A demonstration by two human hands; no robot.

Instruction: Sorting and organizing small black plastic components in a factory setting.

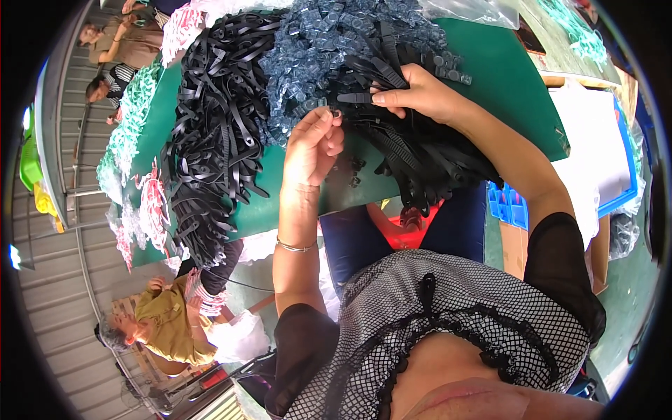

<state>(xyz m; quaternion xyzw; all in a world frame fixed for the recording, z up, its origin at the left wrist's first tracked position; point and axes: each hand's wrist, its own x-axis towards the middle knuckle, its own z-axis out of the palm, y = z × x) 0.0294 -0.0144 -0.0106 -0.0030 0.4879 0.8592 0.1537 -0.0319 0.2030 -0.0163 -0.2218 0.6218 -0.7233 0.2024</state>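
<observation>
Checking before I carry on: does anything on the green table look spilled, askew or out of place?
Some black straps hang over the near edge of the green table above the lap, loose enough to slip. The left hand and right hand work at a small buckle; nothing looks damaged.
</observation>
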